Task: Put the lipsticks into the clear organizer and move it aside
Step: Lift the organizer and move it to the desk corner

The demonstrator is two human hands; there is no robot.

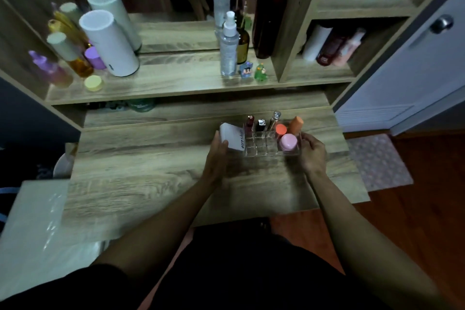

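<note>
The clear organizer [261, 150] stands on the wooden desk [151, 178], right of centre. Three lipsticks stand upright in its back row: a dark red one [249, 124], a black one [261, 125] and a silver-topped one [274, 119]. A white box [232, 137] fills its left end. An orange cap [280, 130], an orange sponge [295, 124] and a pink jar [288, 141] sit at its right end. My left hand [218, 151] grips the organizer's left side at the white box. My right hand [312, 150] holds its right side.
A shelf [176, 83] above the desk carries white cylinders [109, 43], purple and amber bottles, a spray bottle [229, 45] and two small figurines [254, 72]. A mirror stands behind. Cubbies with bottles are at right, next to a white door [415, 58]. A stool [37, 221] sits at left.
</note>
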